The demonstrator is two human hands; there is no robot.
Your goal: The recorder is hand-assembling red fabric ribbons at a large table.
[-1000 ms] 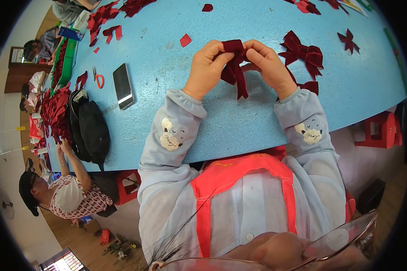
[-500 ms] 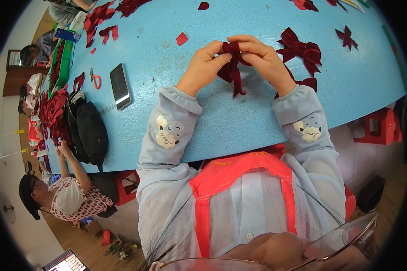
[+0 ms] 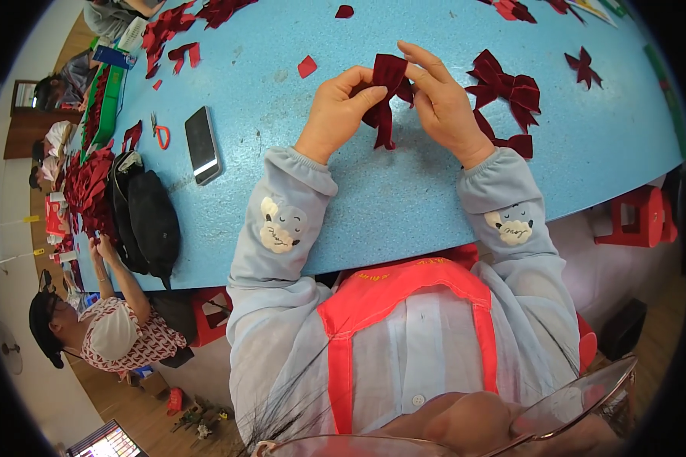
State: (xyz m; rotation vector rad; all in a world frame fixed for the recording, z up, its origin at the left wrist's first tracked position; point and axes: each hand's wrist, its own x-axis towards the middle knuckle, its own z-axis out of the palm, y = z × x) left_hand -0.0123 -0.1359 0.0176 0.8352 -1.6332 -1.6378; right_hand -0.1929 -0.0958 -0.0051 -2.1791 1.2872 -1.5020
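Observation:
A dark red velvet ribbon bow [image 3: 389, 75] hangs above the blue table, pinched between the thumb and fingers of my left hand [image 3: 334, 113]. One loop stands up and a tail hangs down. My right hand [image 3: 451, 114] is at the ribbon's right side with its fingers stretched and apart; a fingertip lies at the ribbon's edge, and whether it touches is hard to see. Beyond that hand lies a larger velvet bow [image 3: 504, 87], and a curved strip of the same ribbon [image 3: 520, 145] lies by my right wrist.
Left of my arms lie a phone [image 3: 203, 145], red-handled scissors [image 3: 161, 135] and a black bag [image 3: 151, 221]. A small bow [image 3: 584, 68] is at the far right. Another person [image 3: 114, 327] works beside a ribbon heap [image 3: 91, 190]. A red stool [image 3: 634, 217] stands off the table's right edge.
My right hand has loosened from the ribbon and its fingers have spread. The ribbon, still in my left hand, has turned so its loop shows upright.

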